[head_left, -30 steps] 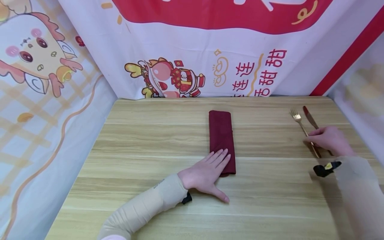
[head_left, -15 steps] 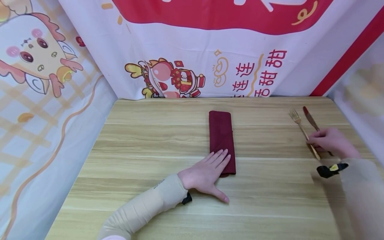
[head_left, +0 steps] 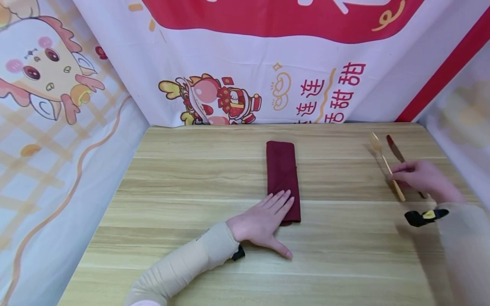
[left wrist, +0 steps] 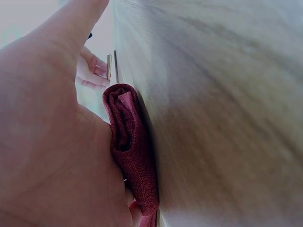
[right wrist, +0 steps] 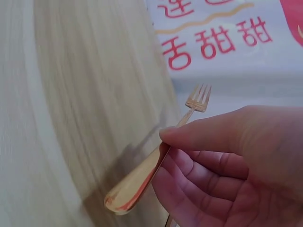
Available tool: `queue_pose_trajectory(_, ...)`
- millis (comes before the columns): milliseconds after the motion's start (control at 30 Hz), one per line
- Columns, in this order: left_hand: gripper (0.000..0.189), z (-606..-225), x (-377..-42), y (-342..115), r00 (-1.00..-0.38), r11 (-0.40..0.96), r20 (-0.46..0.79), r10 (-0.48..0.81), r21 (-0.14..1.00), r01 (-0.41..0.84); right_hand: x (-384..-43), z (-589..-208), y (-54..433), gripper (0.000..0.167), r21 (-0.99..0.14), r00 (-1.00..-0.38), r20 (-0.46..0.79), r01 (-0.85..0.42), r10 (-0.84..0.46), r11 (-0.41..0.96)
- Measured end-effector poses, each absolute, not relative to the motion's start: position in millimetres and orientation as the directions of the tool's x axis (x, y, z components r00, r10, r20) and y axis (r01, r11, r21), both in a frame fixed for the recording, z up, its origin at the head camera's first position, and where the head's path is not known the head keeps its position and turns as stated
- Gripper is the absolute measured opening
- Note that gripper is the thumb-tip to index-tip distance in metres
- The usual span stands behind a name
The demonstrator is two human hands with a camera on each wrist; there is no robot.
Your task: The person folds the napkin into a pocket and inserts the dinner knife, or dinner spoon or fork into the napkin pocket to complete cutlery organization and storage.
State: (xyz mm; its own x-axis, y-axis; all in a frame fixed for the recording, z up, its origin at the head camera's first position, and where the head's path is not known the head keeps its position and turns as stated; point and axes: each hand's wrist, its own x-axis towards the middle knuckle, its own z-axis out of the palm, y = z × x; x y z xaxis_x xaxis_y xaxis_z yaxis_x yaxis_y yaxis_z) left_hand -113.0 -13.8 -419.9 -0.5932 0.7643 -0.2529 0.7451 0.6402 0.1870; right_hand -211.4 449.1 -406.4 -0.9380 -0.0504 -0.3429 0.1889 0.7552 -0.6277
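Observation:
A dark red cloth napkin (head_left: 282,165), folded into a long narrow strip, lies near the middle of the table. My left hand (head_left: 264,219) rests flat on its near end, fingers straight and thumb spread to the side. The left wrist view shows the napkin's rolled layers (left wrist: 125,123) under the palm. At the right, my right hand (head_left: 425,178) pinches a gold fork (head_left: 397,189) by the handle between thumb and fingers. In the right wrist view the fork (right wrist: 137,184) is off the table, casting a shadow. A knife (head_left: 395,148) lies just beyond, partly hidden by the right hand.
The wooden table (head_left: 191,170) meets a printed white and red curtain (head_left: 245,76) at its back edge. Another printed cloth (head_left: 57,170) hangs along the left side, and a pale cloth (head_left: 459,106) along the right.
The fork in my right hand has shifted and turned slightly, its head now showing side-on and blurred. The right hand has moved slightly right. The left hand and napkin stay put.

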Motion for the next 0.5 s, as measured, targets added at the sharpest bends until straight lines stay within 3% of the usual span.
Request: queue_pose_trajectory(500, 0.126, -419.7, -115.0, -14.4, -0.589, 0.63, -0.225, 0.776, 0.242, 0.737, -216.0, -393.1, 388.6, 0.049, -0.656, -0.94, -0.324, 0.138, -0.111, 0.742)
